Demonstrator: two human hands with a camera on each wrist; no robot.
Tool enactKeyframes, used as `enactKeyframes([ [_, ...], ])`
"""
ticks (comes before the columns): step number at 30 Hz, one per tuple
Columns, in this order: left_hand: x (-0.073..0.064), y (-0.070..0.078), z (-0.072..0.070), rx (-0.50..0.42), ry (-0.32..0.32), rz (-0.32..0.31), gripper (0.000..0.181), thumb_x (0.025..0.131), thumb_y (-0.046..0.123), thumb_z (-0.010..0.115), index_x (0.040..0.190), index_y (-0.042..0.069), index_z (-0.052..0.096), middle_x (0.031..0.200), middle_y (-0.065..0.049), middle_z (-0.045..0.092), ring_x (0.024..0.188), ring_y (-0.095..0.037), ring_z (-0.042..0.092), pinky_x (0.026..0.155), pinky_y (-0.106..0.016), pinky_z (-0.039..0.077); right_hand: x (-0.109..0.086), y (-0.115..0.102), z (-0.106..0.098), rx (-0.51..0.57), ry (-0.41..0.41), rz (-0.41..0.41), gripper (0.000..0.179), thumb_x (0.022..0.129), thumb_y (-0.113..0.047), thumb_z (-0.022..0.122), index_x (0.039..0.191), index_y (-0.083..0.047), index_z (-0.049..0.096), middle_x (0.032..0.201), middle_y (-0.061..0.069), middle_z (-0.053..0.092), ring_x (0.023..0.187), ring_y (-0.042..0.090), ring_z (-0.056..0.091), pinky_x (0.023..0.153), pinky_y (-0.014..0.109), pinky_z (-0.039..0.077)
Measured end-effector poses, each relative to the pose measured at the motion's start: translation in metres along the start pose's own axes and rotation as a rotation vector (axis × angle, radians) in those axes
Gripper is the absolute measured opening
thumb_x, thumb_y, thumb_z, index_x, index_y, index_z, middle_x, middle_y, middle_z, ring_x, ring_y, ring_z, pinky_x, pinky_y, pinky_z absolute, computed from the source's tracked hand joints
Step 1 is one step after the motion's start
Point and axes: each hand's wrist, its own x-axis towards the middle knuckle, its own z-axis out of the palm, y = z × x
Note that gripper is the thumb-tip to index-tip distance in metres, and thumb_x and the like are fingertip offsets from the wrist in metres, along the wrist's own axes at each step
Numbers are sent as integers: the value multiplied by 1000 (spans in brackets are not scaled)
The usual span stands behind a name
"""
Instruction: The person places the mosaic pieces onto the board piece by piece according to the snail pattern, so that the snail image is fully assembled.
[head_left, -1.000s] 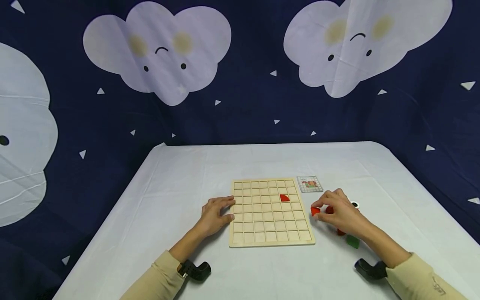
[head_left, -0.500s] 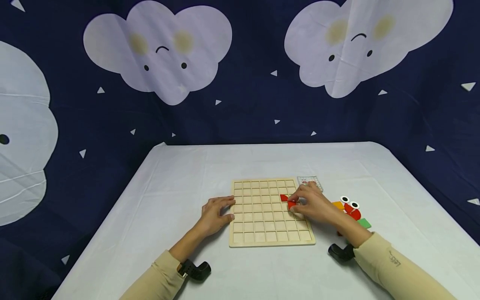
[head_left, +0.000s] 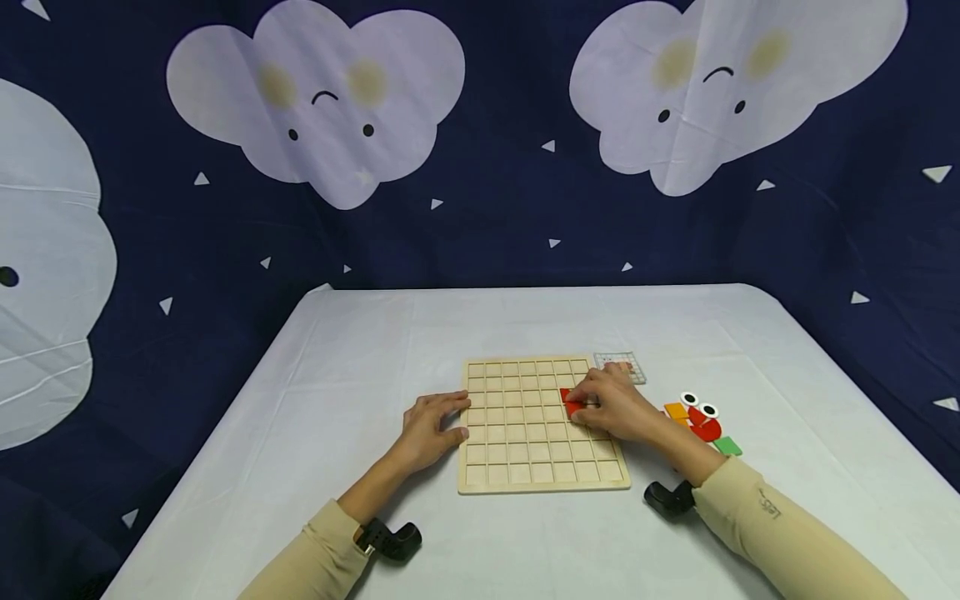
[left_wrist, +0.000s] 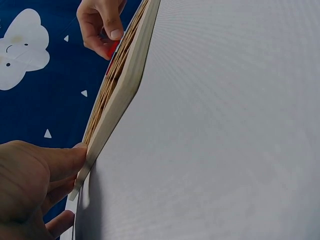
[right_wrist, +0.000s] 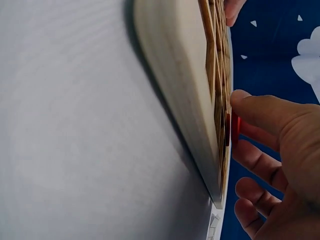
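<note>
My left hand [head_left: 429, 425] lies at the left edge of a wooden grid board [head_left: 543, 490], its fingertips and thumb touching the rim with the fingers fairly straight. Over the board's upper right cells, my right hand [head_left: 618, 406] pinches a small red tile [head_left: 573, 409] between thumb and fingers. In the right wrist view that red tile [right_wrist: 235, 127] stands on edge-on sight just above the grid. A red quarter-round tile [head_left: 564, 393] sits in a cell directly behind it, partly covered by my right fingers. The held tile's full shape is hidden.
Right of the board lie loose pieces: orange tiles [head_left: 677, 412], red tiles [head_left: 705, 428], a green tile [head_left: 727, 447] and two white eye discs [head_left: 689, 399]. A pattern card [head_left: 636, 365] lies by the board's far right corner, partly hidden. White cloth [head_left: 480, 550] covers the table.
My right hand has carried the red tile leftward from the loose pieces to the board, beside the quarter-round tile, then slightly further left. My left hand has stayed at the rim.
</note>
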Motion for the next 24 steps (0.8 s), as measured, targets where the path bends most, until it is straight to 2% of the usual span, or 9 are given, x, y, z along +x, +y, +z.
enactKeyframes([
  [7, 0, -1, 0, 1, -5, -5, 44, 82, 11, 70, 124, 6, 61, 140, -5, 52, 128, -32, 38, 104, -57, 16, 1, 2, 4, -40, 22, -40, 23, 73, -23, 78, 95, -18, 75, 87, -5, 62, 83, 14, 40, 74, 30, 29],
  [15, 0, 0, 0, -4, -6, -4, 44, 82, 11, 70, 125, 5, 60, 140, -5, 52, 129, -33, 37, 105, -57, 15, 0, 0, 3, -46, -8, -32, 24, 74, -26, 78, 96, -19, 74, 90, -4, 62, 83, 14, 39, 75, 31, 29],
  [20, 0, -1, 0, -3, -7, -3, 44, 82, 11, 70, 125, 5, 60, 140, -5, 52, 129, -33, 37, 104, -57, 16, -1, 1, 1, -39, -1, -7, 25, 73, -27, 78, 97, -19, 75, 91, -4, 63, 88, 15, 42, 77, 32, 30],
  [24, 0, 0, -1, -6, -10, -5, 44, 82, 11, 69, 125, 6, 60, 141, -5, 51, 129, -32, 37, 105, -56, 16, -6, 6, -8, -5, 18, 56, 25, 75, -25, 77, 99, -19, 74, 94, -2, 64, 96, 20, 44, 81, 37, 32],
])
